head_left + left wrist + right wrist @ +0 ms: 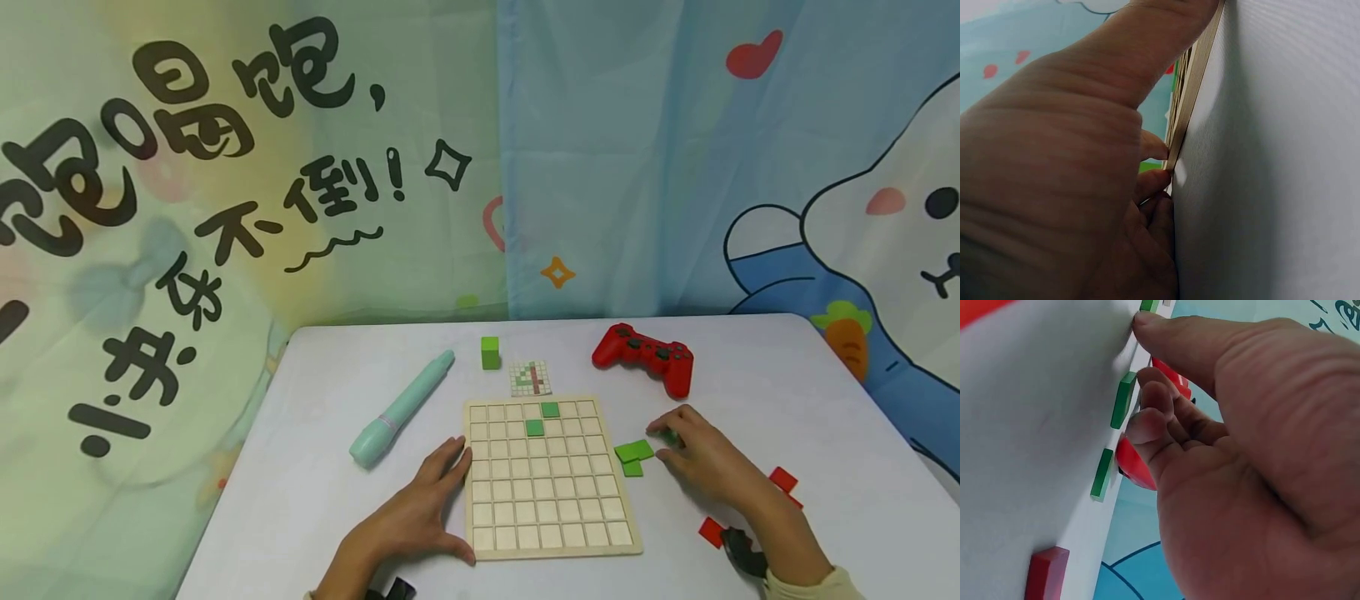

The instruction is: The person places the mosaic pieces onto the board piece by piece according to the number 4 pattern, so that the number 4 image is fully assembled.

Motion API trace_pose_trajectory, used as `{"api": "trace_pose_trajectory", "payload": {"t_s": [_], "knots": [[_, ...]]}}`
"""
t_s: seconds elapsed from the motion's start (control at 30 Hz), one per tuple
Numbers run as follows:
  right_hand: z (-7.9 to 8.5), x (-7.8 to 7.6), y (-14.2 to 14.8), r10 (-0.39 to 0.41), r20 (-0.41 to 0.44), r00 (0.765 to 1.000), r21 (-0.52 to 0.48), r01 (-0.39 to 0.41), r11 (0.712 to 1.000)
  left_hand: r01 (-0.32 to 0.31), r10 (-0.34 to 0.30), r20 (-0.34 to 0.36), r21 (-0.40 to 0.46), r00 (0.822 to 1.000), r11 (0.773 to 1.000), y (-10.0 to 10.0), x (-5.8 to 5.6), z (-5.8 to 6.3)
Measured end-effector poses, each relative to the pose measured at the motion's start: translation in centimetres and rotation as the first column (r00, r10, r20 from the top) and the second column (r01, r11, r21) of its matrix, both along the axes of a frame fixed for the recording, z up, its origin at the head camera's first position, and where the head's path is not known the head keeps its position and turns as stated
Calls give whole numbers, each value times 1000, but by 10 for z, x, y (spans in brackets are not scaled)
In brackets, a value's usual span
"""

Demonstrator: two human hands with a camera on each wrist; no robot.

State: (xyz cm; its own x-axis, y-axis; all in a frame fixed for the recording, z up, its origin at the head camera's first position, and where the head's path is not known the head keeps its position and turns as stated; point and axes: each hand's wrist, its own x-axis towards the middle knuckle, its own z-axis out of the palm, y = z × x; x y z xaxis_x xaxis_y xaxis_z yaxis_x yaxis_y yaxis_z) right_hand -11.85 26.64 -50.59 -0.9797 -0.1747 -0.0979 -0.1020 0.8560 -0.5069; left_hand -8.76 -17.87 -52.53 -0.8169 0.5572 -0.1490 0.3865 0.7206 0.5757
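A wooden grid board (551, 556) lies flat on the table, with one green square tile (551, 409) in its top row and another green tile (535, 427) in the row below. My left hand (416, 512) rests along the board's left edge, thumb and fingertips spread against the rim. Right of the board lie several loose green tiles (634, 451). Over the table just beyond them is my right hand (701, 454), its thumb and fingers apart. Near these fingertips stands a green tile (1124, 400) in the right wrist view; the hand partly covers it from above.
Behind the board are a small pattern card (530, 378), a green block (491, 353) and a red game controller (645, 357). A mint-coloured stick (401, 410) lies at left. Red tiles (783, 478) lie around my right forearm. Printed curtains hang behind the white table (300, 467).
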Motion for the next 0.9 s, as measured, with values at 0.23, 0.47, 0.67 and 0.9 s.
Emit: {"api": "trace_pose_trajectory", "payload": {"t_s": [0.23, 0.47, 0.67, 0.9], "knots": [[1, 0, -3, 51, 27, 998, 11, -51, 999, 5, -5, -1, 7, 1000, 1000, 0, 0, 0], [4, 0, -4, 98, 58, 994, 12, -99, 995, 6, -6, -2, 6, 1000, 1000, 1, 0, 0], [6, 1, -7, 94, 68, 993, 8, -95, 995, 5, -5, -3, 0, 1000, 1000, 1, 0, 0], [5, 2, -12, 70, 67, 995, 23, -72, 997, 0, 0, 8, 2, 1000, 1000, 1, 0, 1]]}}
